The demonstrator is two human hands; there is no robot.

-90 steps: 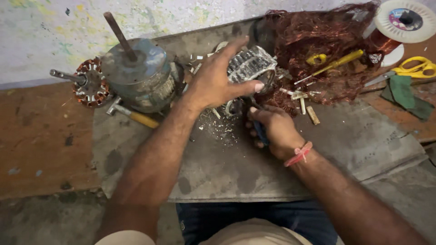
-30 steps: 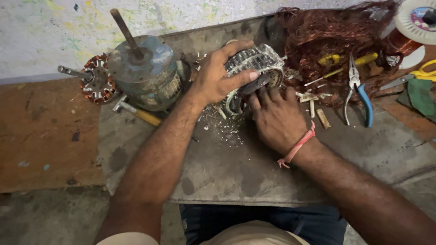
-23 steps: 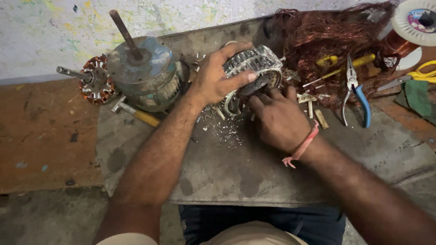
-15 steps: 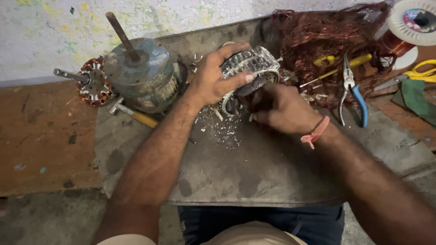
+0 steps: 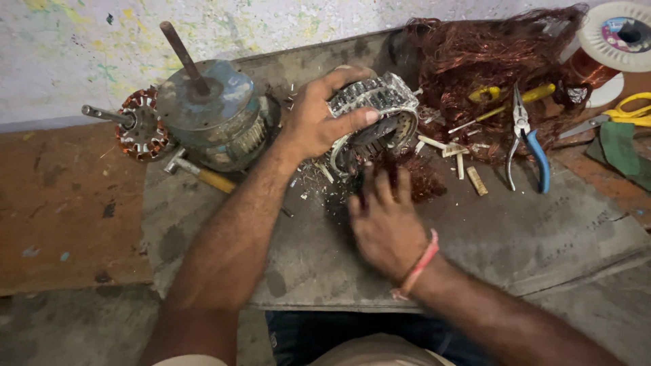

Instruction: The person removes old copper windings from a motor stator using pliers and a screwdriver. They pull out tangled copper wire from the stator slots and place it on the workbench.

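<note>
Head view: right hand (image 5: pixel 386 227) has dropped nearer, fingers loosely together; left hand (image 5: pixel 319 115) still grips ribbed metal stator (image 5: pixel 380 102).

A pale wall (image 5: pixel 81 47), flecked with yellow, green and dark paint spots, is seen along the top. Below it, a worn grey slab (image 5: pixel 529 230) is laid as a work surface, cracked near its right edge. A reddish-brown floor (image 5: pixel 61 210) is seen at left, grey concrete (image 5: pixel 68 332) below.
</note>
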